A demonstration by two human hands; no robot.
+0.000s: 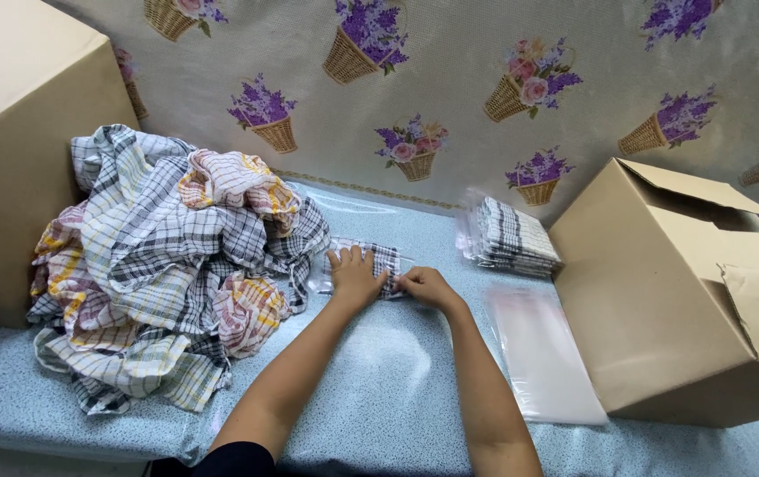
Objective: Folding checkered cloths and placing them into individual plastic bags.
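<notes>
A small folded checked cloth in a clear plastic bag (387, 258) lies flat on the blue speckled table (397, 389), near its far side. My left hand (355, 276) presses flat on the bagged cloth with fingers spread. My right hand (424, 286) pinches the bag's right edge with closed fingers. Both forearms reach forward from the near edge.
A big heap of loose checked cloths (163, 256) lies at the left, against a large cardboard box (8, 150). A stack of bagged cloths (514, 237) sits at the back right, beside an open cardboard box (671, 300). Empty clear bags (543, 358) lie in front of it.
</notes>
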